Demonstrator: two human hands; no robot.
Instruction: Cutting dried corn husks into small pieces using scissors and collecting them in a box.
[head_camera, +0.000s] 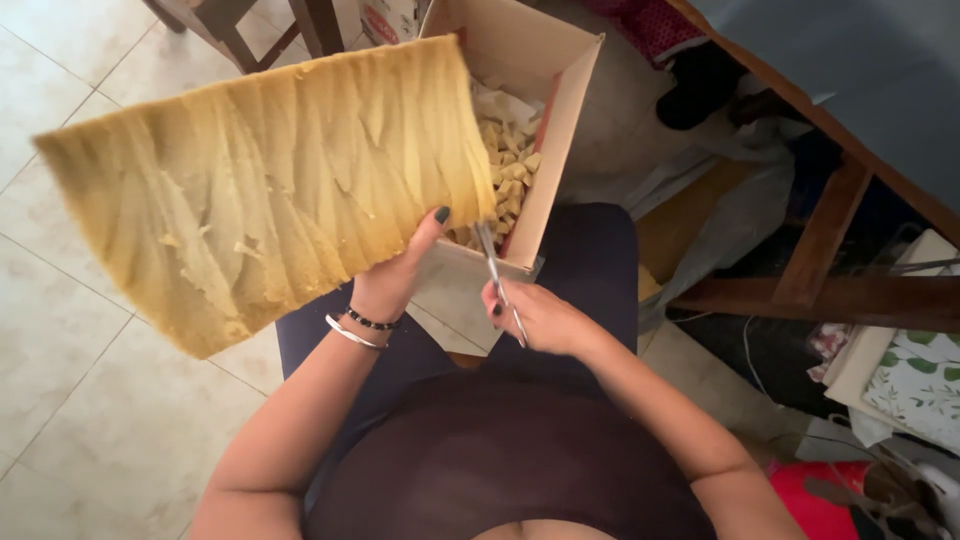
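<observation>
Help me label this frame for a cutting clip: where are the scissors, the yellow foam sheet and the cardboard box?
scissors (492, 268), head view, on the blades just above the right hand.
yellow foam sheet (270, 190), head view, middle of its ridged face.
cardboard box (562, 130), head view, on its right side wall.

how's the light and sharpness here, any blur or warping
Head view: soft, even daylight, no hard glare; the yellow foam sheet is slightly soft near its left edge; wide-angle lens bends the table frame; both hands, left hand, right hand, look reasonably sharp.
</observation>
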